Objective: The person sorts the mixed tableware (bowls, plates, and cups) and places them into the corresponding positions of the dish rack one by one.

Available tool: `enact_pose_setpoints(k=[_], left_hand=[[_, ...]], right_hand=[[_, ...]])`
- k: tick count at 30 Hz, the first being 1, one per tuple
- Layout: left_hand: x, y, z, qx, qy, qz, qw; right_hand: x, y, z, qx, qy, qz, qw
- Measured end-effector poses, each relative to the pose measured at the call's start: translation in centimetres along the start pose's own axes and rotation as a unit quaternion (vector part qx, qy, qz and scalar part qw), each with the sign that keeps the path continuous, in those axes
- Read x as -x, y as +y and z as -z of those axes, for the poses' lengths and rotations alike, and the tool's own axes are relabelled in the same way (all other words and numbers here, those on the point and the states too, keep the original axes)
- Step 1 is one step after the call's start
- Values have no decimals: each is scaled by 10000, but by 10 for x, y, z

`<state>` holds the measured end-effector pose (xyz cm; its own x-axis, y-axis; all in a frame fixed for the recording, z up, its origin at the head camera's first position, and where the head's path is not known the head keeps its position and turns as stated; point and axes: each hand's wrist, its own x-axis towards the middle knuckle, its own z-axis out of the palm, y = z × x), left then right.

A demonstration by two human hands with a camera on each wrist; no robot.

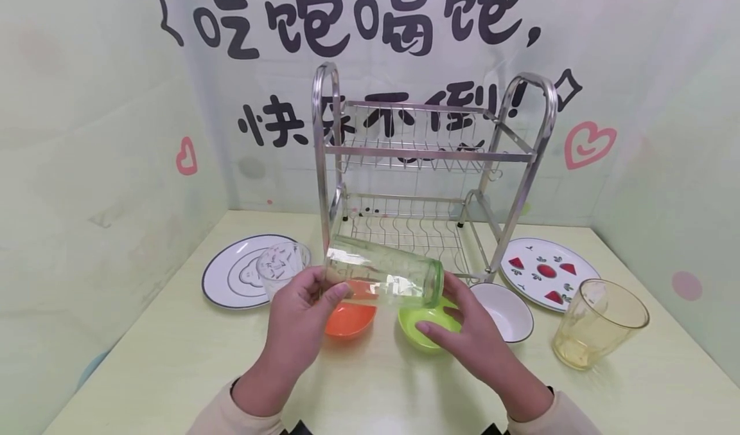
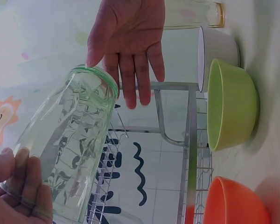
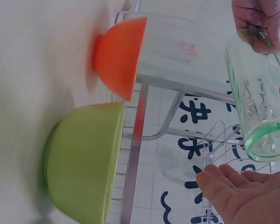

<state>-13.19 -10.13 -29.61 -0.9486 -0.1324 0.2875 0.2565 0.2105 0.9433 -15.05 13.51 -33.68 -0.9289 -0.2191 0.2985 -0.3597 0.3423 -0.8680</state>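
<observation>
A pale green glass tumbler (image 1: 378, 269) is held on its side above the bowls, its thick base toward the right. My left hand (image 1: 300, 319) grips it at the rim end, thumb and fingers on the wall. Beside the base, my right hand (image 1: 474, 335) has its fingers extended and spread. The right wrist view shows its palm (image 3: 256, 198) close to the green base. Below the tumbler stand an orange bowl (image 1: 349, 321) and a lime green bowl (image 1: 417, 333), both upright on the table.
Behind stands a two-tier metal dish rack (image 1: 428, 154). To the left are an oval plate (image 1: 222, 281) and a clear glass (image 1: 276, 261). On the right are a white bowl (image 1: 511, 313), a watermelon-patterned plate (image 1: 528, 248) and a tilted amber glass (image 1: 595, 335).
</observation>
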Motion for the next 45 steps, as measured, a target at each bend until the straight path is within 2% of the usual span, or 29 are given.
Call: enact_pose_setpoints(k=[4,8,15,19,23,27,37,45], left_hand=[[1,1,-4,322,115,104,9994],[2,2,-8,642,119,202,9977],[1,-1,-13,994,203,309,9944],[0,-3,-16,1250,256,418,9909],[0,-4,-19,1503,247,506,9870],[1,-4,-22,1520,201,453,9871],[1,-6,-28,1548,89,463,9868],[3,-5,-32,1740,-83,671,9824]], right_hand=[[-5,-3,-6,-568,-58,-290,9979],[-8,-6,-12,-1303,23,-562,9899],[-11,-13,-21,-2139,455,-558,9742],[-13,-16,-24,-2825,523,-717,9551],[-14,-19,-26,-3478,539,-663,9337],[-16,-20,-27,-3739,707,-636,9226],[-18,-24,-24,-3880,965,-566,9148],[-20,-29,-20,-3988,1162,-433,9086]])
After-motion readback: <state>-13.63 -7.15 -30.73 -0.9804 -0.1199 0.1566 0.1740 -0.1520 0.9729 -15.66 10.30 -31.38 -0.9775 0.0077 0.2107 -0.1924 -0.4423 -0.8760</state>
